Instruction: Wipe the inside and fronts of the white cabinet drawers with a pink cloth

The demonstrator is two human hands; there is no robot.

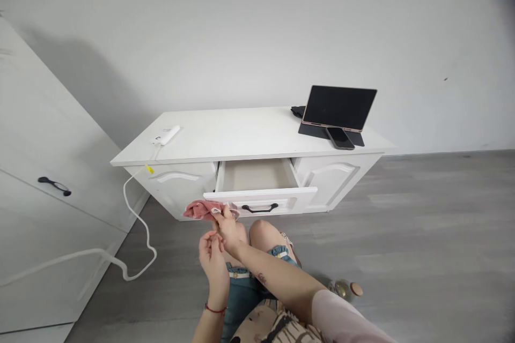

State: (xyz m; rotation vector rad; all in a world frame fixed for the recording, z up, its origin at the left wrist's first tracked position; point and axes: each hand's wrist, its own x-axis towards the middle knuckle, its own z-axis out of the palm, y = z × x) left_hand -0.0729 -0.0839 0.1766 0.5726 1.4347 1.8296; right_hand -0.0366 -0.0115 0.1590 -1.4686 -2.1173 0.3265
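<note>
Two hands worked a pink cloth at an open drawer.
From the head view, the right hand (226, 223) pinched the pink cloth (200, 209) against the drawer (257, 193) front's left end, pressing to wipe; the left hand (212, 257) hovered loosely curled, empty, just below.

Plain pale grey wall (249, 27) filled the upper half of the frame, soft shadow at upper left. Grey wood-look floor (422, 225) ran across the lower right. Low white bench (241, 136) stood at centre, its middle drawer (257, 177) pulled open, black handle (259, 208) on the front, panelled doors either side. White wardrobe (36, 182) with a dark handle (54, 186) took the left edge. White cable (134, 225) trailed from bench edge down to the floor at lower left. Dark tablet (338, 107) propped at the bench's right end, phone (340, 138) flat in front. Light even, diffuse.
</note>
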